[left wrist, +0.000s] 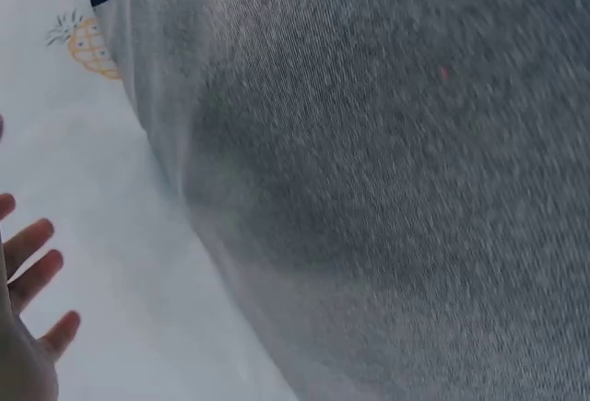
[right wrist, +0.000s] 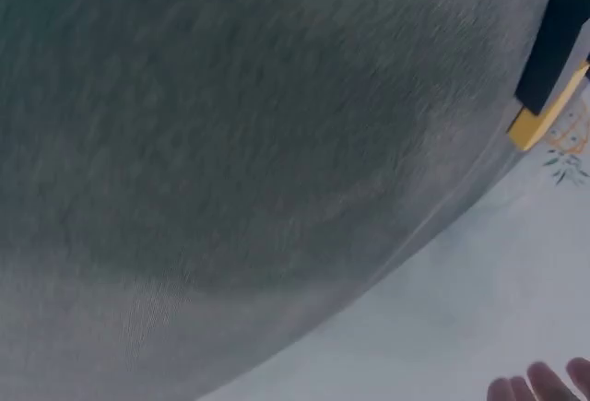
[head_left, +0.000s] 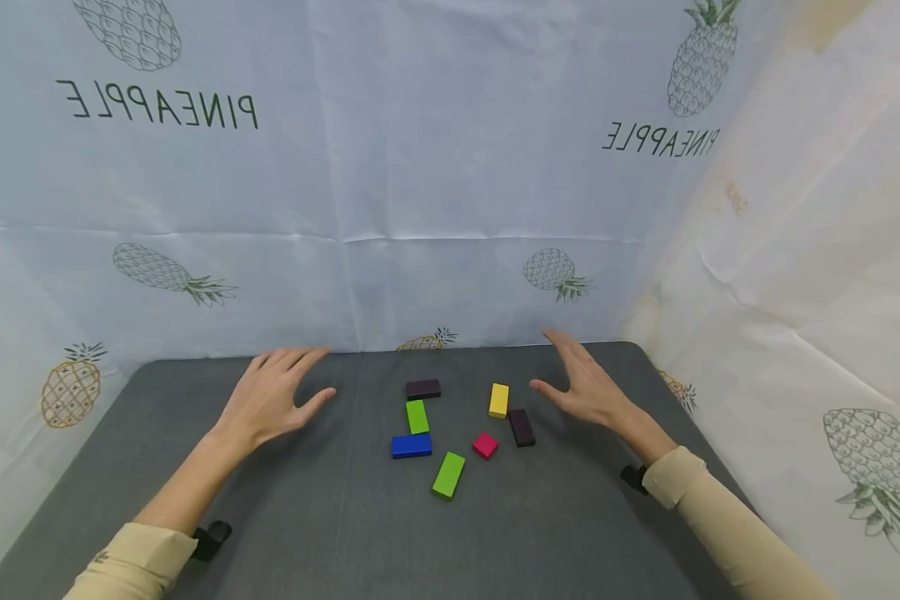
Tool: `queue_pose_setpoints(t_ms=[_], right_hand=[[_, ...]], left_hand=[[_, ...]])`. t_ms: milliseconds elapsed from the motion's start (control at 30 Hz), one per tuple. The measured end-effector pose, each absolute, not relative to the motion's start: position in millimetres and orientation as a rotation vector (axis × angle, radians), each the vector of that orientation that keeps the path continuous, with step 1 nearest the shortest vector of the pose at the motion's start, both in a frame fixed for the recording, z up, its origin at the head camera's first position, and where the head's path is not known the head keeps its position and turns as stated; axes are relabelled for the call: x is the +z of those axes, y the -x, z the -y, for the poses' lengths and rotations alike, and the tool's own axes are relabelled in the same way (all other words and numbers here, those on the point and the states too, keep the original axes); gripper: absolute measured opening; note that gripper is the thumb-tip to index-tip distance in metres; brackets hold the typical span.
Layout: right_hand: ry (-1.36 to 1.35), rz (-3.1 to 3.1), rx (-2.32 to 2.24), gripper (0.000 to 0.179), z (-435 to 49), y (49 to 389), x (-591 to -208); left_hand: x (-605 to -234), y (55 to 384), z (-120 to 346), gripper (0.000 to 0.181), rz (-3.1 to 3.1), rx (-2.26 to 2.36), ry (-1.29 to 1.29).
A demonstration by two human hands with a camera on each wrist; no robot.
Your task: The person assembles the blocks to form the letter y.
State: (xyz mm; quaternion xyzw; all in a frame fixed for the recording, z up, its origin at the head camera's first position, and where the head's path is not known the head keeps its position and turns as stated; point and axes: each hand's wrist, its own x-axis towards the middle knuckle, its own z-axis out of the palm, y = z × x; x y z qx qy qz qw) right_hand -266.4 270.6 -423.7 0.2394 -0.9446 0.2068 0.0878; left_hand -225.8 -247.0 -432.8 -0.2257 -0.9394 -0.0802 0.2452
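Coloured rectangular blocks lie between my two hands on a dark grey cloth surface. Toward the left of the group are a dark block (head_left: 423, 389), a green block (head_left: 417, 417) and a blue block (head_left: 412, 446), set close together. A second green block (head_left: 448, 475) lies nearest me, with a small red block (head_left: 485, 445) up and right of it. Farther right, a yellow block (head_left: 498, 400) lies beside another dark block (head_left: 521, 427). My left hand (head_left: 273, 396) hovers left of them, fingers spread, holding nothing. My right hand (head_left: 585, 387), likewise bare with fingers extended, is nearest the yellow and right dark blocks.
The grey surface (head_left: 330, 533) ends at a white cloth wall (head_left: 450, 183) printed with pineapples, close behind the blocks. A similar cloth side (head_left: 810, 350) rises on the right. Dark bands (head_left: 212, 540) sit at both wrists.
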Motion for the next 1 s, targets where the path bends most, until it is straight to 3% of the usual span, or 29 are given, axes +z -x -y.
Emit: queue_pose_setpoints(t_ms=[433, 733, 1000], right_hand=[[-0.786, 2.859, 0.981, 0.074, -255.0, 262.3, -430.4], [-0.857, 2.894, 1.223, 0.07, -248.0, 261.9, -429.1], [-0.907, 2.935, 1.34, 0.073, -241.3, 263.0, -433.9]], left_hand=[[-426.8, 214.9, 211.9, 0.048, 2.83, -0.711, 0.649], [-425.9, 211.5, 182.6, 0.029, 2.749, -1.056, 0.879], [-429.1, 212.0, 156.5, 0.028, 2.771, -1.336, 1.018]])
